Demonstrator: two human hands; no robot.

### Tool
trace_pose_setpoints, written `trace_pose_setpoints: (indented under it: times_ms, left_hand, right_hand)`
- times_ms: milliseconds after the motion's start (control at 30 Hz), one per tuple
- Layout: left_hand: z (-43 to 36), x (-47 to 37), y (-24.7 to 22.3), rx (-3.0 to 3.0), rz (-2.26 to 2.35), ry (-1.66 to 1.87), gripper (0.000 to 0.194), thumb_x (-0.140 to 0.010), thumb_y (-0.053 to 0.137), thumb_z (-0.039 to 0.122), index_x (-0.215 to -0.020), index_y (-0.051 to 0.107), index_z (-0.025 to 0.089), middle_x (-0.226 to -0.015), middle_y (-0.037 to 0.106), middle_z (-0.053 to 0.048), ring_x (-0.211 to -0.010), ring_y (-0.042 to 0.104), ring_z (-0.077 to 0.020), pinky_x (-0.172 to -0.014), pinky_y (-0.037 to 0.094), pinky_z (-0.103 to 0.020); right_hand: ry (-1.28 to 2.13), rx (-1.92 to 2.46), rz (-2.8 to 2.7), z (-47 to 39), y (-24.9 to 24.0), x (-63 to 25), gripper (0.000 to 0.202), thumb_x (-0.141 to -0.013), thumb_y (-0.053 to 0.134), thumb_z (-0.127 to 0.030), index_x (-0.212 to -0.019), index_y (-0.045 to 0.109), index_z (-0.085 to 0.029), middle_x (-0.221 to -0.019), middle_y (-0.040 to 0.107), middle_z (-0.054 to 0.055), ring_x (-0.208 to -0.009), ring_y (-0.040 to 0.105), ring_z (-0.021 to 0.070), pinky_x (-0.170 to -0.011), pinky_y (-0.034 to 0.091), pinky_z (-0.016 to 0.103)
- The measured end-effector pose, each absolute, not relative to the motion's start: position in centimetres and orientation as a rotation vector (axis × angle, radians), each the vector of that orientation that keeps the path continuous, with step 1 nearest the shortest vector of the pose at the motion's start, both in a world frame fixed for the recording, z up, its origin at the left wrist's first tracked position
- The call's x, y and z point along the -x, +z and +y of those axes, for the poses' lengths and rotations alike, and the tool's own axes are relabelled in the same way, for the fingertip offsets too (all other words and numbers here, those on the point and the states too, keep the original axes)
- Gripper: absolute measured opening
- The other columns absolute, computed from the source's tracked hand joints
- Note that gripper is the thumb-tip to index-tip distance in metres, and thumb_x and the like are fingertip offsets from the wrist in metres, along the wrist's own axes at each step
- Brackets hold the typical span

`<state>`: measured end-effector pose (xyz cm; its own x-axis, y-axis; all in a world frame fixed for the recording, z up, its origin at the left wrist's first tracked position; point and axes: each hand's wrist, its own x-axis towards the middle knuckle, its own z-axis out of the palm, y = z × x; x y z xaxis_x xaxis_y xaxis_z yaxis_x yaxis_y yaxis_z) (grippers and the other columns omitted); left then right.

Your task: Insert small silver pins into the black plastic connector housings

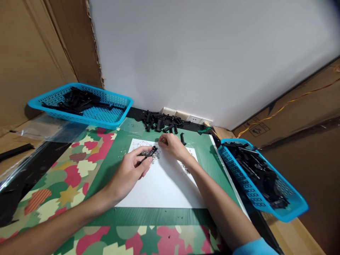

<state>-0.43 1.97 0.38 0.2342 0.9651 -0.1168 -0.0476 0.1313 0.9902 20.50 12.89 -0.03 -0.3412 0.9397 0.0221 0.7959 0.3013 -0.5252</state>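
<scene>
My left hand (135,163) is closed around a small, narrow black plastic part (149,155), held at a slant above a white sheet (162,189). Just to its right, my right hand (171,144) is pinched, and a thin, light pin-like piece (160,142) sticks out from its fingertips toward the black part. Under and behind my left hand lies a scatter of tiny shiny metal pieces (156,154). A second cluster of small metal bits (185,169) is partly hidden by my right forearm.
Several loose black parts (159,122) are heaped by the wall, near the sockets (195,119). A blue basket (114,124) with black pieces stands at the left, another blue basket (292,214) at the right. Cardboard (32,46) borders the left side.
</scene>
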Motion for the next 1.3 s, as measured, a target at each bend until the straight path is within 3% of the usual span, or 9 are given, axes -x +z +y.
trace_pose_setpoints:
  times_ms: [267,533,767,900,1100,1300]
  left_hand:
    - [2.1,0.5,0.2,-1.162,1.028,0.984,0.053,-0.095,0.067,0.05,-0.136,0.058,0.018,-0.057,0.047,0.008,-0.052,0.035,-0.011,-0.049,0.021,-0.022]
    - [1.8,0.4,0.3,-1.025,0.974,0.995,0.049,-0.097,0.067,0.048,-0.139,0.056,0.026,-0.081,0.046,0.005,-0.057,0.03,-0.0081,-0.048,0.019,-0.02]
    - [1.6,0.0,0.5,-0.968,0.79,1.066,0.058,-0.103,0.061,0.042,-0.154,0.035,0.029,-0.102,0.059,-0.003,-0.07,0.049,-0.0113,-0.062,0.045,-0.025]
    - [1.5,-0.4,0.4,-1.055,0.714,1.056,0.064,-0.101,0.068,0.04,-0.149,0.027,0.028,-0.105,0.069,-0.006,-0.066,0.058,-0.0124,-0.06,0.05,-0.027]
    - [1.0,-0.6,0.4,-1.092,0.725,0.994,0.062,-0.094,0.08,0.036,-0.14,0.041,0.023,-0.087,0.069,-0.001,-0.064,0.065,-0.013,-0.059,0.048,-0.024]
    - [0.6,-0.5,0.4,-1.089,0.738,0.996,0.063,-0.092,0.082,0.035,-0.142,0.046,0.021,-0.094,0.07,-0.002,-0.067,0.062,-0.0104,-0.062,0.05,-0.023]
  right_hand:
    - [0.676,1.515,-2.232,13.7,0.1,-21.2,0.016,-0.097,0.061,-0.025,-0.095,0.074,-0.016,-0.085,0.073,0.006,-0.073,0.059,0.0159,-0.066,0.037,0.026]
    - [0.733,1.493,-2.193,13.8,0.5,-21.4,0.006,-0.087,0.072,-0.022,-0.085,0.074,-0.017,-0.072,0.065,0.0,-0.064,0.052,0.0128,-0.062,0.033,0.026]
    - [0.794,1.425,-2.069,10.8,3.4,-22.0,0.019,-0.1,0.059,-0.034,-0.091,0.064,-0.018,-0.069,0.054,-0.002,-0.062,0.042,0.0129,-0.057,0.03,0.028]
    - [0.905,1.244,-1.84,6.3,4.1,-21.5,0.021,-0.104,0.058,-0.041,-0.098,0.061,-0.021,-0.073,0.052,-0.003,-0.064,0.044,0.0129,-0.058,0.034,0.027]
    - [0.808,1.071,-1.786,1.3,2.8,-20.4,0.01,-0.102,0.065,-0.03,-0.097,0.068,-0.022,-0.08,0.067,0.001,-0.065,0.058,0.0134,-0.057,0.042,0.027]
    - [0.588,0.904,-1.96,1.1,2.7,-20.4,0.005,-0.098,0.069,-0.015,-0.097,0.071,-0.02,-0.071,0.068,-0.002,-0.059,0.057,0.0104,-0.054,0.042,0.024]
